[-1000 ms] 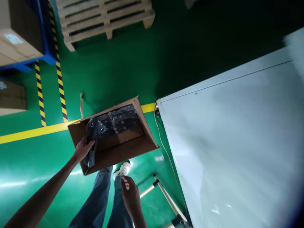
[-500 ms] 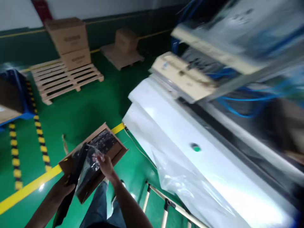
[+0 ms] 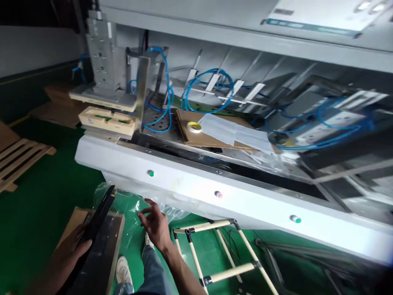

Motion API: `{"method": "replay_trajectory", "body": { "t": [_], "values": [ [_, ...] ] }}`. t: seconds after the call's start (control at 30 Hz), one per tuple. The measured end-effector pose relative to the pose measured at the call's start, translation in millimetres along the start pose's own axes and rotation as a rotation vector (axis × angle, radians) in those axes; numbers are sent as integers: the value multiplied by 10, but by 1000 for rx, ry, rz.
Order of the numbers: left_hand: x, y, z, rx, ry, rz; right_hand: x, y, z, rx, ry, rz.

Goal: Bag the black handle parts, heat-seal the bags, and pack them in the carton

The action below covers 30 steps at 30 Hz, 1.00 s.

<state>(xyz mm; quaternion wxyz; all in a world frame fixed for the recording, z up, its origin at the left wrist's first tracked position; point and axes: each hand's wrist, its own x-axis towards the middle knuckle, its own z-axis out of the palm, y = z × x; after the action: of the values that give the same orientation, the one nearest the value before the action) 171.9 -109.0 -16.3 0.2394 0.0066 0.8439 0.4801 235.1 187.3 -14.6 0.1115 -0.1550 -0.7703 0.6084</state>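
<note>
My left hand point(image 3: 75, 246) is wrapped round a long black part point(image 3: 100, 213), which slants up over an open cardboard box point(image 3: 118, 246). Dark pieces lie inside that box. A clear plastic bag point(image 3: 130, 205) hangs beside the upper end of the black part and stretches toward my right hand point(image 3: 153, 223). The fingers of my right hand are curled at the bag's edge, thumb and forefinger close together.
A white machine front point(image 3: 184, 186) with green and red buttons crosses the view. Behind it are blue hoses, a tape roll point(image 3: 194, 127) and cardboard. A pipe frame point(image 3: 231, 272) stands below; a pallet point(image 3: 23, 159) is at left.
The view has swung right to face the machine. The plastic bag has come away from the box toward the right with my right hand, while my left hand keeps hold of the black part.
</note>
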Motion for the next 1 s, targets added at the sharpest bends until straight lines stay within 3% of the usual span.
{"method": "replay_trajectory", "body": {
  "t": [0.13, 0.27, 0.33, 0.43, 0.6, 0.8, 0.9, 1.0],
  "values": [
    [390, 895, 216, 83, -251, 66, 141, -7, -602, 141, 277, 71],
    [722, 1738, 563, 191, -326, 89, 355, 1, -1201, 303, 436, 120],
    [903, 2075, 787, 171, -371, 161, 453, 15, -1464, 364, 496, 144],
    [1197, 2428, 1106, 40, -539, 204, 573, 59, -1777, 406, 589, 172],
    [1654, 2679, 1420, -145, -813, 174, 700, 167, -2055, 462, 696, 212],
    [1918, 2672, 1527, -272, -1019, 113, 724, 158, -2089, 464, 764, 208],
    [1994, 2610, 1571, -334, -1015, 65, 726, 123, -2094, 439, 798, 183],
    [2129, 2600, 1541, -420, -836, 19, 688, 138, -2178, 427, 932, 165]
  ]
}}
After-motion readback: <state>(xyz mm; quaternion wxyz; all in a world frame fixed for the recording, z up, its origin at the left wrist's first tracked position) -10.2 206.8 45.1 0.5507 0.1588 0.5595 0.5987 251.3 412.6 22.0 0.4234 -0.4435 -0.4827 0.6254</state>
